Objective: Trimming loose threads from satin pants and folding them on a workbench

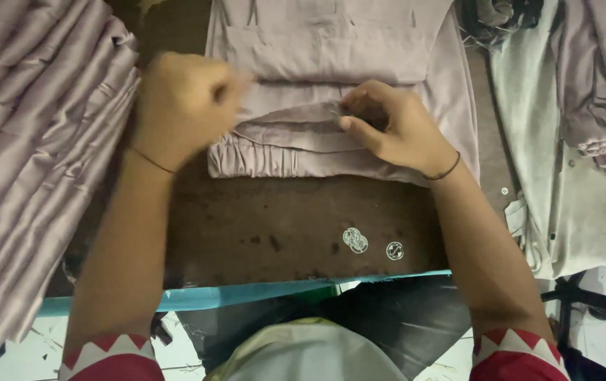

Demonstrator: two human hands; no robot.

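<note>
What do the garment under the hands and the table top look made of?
Folded garment: pale mauve woven cloth with a soft sheen, likely a synthetic or blended fabric; it creases softly and gathers at an elastic hem. Table top: dark brown, matte, worn and speckled, probably wood or board; hard to tell.

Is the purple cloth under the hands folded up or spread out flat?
Folded. The pale purple garment lies in stacked layers on the brown table, its gathered edge in front. Both hands pinch it.
</note>
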